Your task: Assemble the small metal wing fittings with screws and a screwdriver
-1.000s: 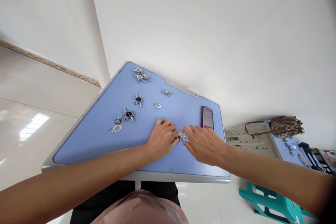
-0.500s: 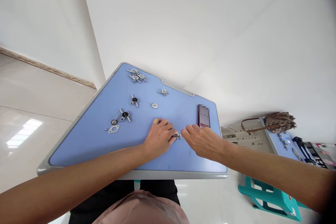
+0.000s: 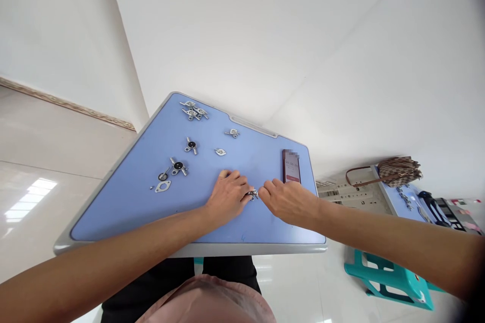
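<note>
Head camera view is showing two bare hands working close together over a blue desk [image 3: 132, 197]. The left hand [image 3: 229, 194] is pinching a small metal assembly [image 3: 253, 194] at its left side, thumb and fingers drawn narrow. The assembly is sitting low over the near part of the desk, between the hands; whether it is touching the surface cannot be told. The right hand [image 3: 284, 199] is curling its fingers tightly just beside the assembly's right end; whether it is gripping anything cannot be told, since the fingers are hiding their own tips.

Beyond the right hand, a phone [image 3: 291, 169] is lying on the desk, its screen showing digits. Ahead of the left hand, a flat metal piece [image 3: 220, 152] is resting, and farther off a single metal part [image 3: 233, 133] is lying. A cluster of metal parts [image 3: 194, 111] is occupying the far left corner. Nearer, two black-centred parts [image 3: 179, 165] are lying apart from each other. Beside the nearer one, a round piece with a pin [image 3: 163, 176] is lying next to a flat plate with a large hole [image 3: 163, 186], and a tiny piece [image 3: 152, 187] is lying just left of them.

Off to the right, a checkered bag [image 3: 397, 171] is resting on another surface, above a green stool [image 3: 394, 280].
</note>
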